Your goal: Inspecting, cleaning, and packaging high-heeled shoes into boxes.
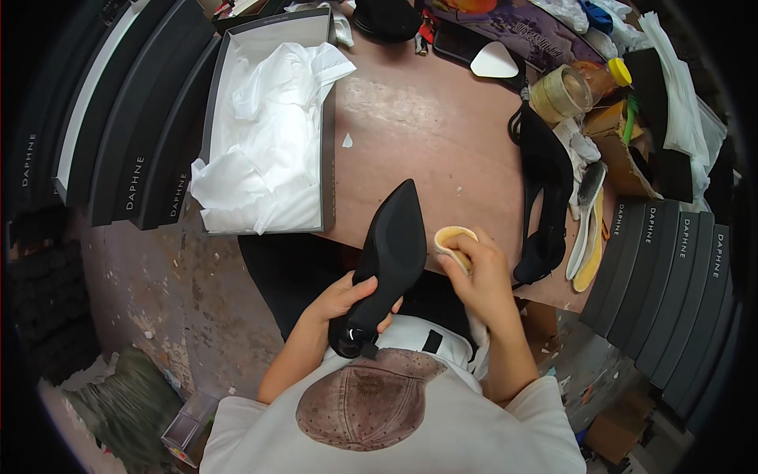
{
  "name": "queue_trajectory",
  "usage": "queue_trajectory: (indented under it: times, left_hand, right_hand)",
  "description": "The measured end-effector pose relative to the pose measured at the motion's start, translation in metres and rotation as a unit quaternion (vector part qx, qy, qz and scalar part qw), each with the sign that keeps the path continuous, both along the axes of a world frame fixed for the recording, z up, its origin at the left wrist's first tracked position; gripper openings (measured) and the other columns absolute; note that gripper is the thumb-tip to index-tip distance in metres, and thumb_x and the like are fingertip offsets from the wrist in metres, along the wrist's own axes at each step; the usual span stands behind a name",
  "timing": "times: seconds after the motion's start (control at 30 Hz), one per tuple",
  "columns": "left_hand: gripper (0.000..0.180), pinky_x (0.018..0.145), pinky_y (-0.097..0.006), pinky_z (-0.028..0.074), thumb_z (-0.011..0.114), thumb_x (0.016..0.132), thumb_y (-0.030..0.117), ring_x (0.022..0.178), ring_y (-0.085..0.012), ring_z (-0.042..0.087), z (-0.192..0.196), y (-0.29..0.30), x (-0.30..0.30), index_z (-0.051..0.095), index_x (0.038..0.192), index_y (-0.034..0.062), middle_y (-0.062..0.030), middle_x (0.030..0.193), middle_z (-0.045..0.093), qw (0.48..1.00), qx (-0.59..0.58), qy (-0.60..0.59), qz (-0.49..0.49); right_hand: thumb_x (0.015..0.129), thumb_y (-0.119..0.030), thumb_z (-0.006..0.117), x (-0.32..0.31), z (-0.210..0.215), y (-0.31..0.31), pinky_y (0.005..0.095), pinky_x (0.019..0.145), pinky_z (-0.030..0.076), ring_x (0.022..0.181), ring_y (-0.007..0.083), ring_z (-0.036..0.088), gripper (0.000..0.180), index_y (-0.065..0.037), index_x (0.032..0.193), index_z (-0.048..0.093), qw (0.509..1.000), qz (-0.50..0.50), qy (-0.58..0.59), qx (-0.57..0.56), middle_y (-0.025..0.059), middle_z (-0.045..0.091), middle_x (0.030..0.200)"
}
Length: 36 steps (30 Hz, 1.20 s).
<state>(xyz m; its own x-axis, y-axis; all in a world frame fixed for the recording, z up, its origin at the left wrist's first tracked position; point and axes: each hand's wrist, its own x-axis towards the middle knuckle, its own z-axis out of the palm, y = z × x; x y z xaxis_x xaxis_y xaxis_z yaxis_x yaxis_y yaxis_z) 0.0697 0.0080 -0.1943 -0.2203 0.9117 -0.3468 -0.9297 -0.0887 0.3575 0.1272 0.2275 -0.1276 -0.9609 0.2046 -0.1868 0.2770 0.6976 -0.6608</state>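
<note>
The black shoe [391,253] lies sole up, toe over the table [426,118] edge. The left hand [343,299] clamps its heel end; the right hand [478,268] grips a tape roll [454,237] beside it. Steady support probably helps. An open box [268,126] with tissue sits left; box stacks flank a cluttered workshop.

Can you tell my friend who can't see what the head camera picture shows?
A person's left hand holds a black pointed shoe while the right hand presses a tan sponge beside it. An open shoebox with white paper sits on the brown table.
</note>
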Motion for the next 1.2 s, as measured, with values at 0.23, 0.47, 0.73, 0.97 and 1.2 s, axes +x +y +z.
queue_trajectory:
  times: [0.23,0.47,0.73,0.97,1.2]
  left_hand:
    - [0.038,0.053,-0.03,0.051,0.057,0.091,0.034,0.063,-0.0206,0.062,-0.006,0.003,0.005,0.054,0.102,-0.0023,-0.0123,0.086,0.06,0.996,-0.04,0.074,-0.028]
    - [0.04,0.054,-0.03,0.051,0.058,0.091,0.036,0.063,-0.0194,0.062,0.002,0.001,0.001,0.055,0.101,-0.0025,-0.0122,0.087,0.06,0.999,-0.026,0.028,-0.019]
    - [0.041,0.052,-0.028,0.05,0.057,0.091,0.036,0.062,-0.0189,0.062,0.006,0.002,0.004,0.056,0.099,-0.0037,-0.012,0.085,0.06,0.999,-0.027,0.033,-0.008]
    - [0.044,0.052,-0.028,0.05,0.058,0.09,0.038,0.062,-0.0198,0.062,0.001,-0.001,0.006,0.055,0.101,-0.0043,-0.0129,0.085,0.06,0.999,-0.017,0.027,-0.004]
    - [0.043,0.053,-0.03,0.051,0.059,0.09,0.037,0.064,-0.0196,0.062,-0.002,-0.002,0.005,0.055,0.101,-0.0043,-0.0134,0.088,0.06,1.0,-0.008,0.005,-0.006]
  right_hand:
    - [0.074,-0.009,0.068,0.017,0.004,-0.016,0.0399,0.065,0.048,0.078,0.034,0.06,0.016,-0.005,0.09,0.065,0.998,-0.023,0.052,-0.037,0.0133,0.058,0.087]
    - [0.077,-0.011,0.067,-0.006,0.002,-0.03,0.038,0.071,0.048,0.082,0.0335,0.06,0.015,-0.003,0.089,0.063,0.984,-0.001,0.138,-0.114,0.0163,0.059,0.089]
    - [0.076,-0.009,0.066,-0.049,-0.019,-0.017,0.0399,0.071,0.046,0.083,0.0337,0.058,0.015,-0.007,0.092,0.066,0.984,-0.027,0.173,-0.007,0.0135,0.059,0.09]
    - [0.076,-0.013,0.066,-0.063,-0.02,-0.027,0.0419,0.071,0.047,0.086,0.0318,0.057,0.013,-0.007,0.088,0.065,0.984,-0.04,0.173,0.01,0.0121,0.057,0.088]
    - [0.077,-0.012,0.065,-0.046,-0.006,-0.026,0.0406,0.074,0.046,0.085,0.0341,0.058,0.015,-0.005,0.09,0.065,0.979,-0.039,0.191,-0.053,0.0146,0.061,0.093]
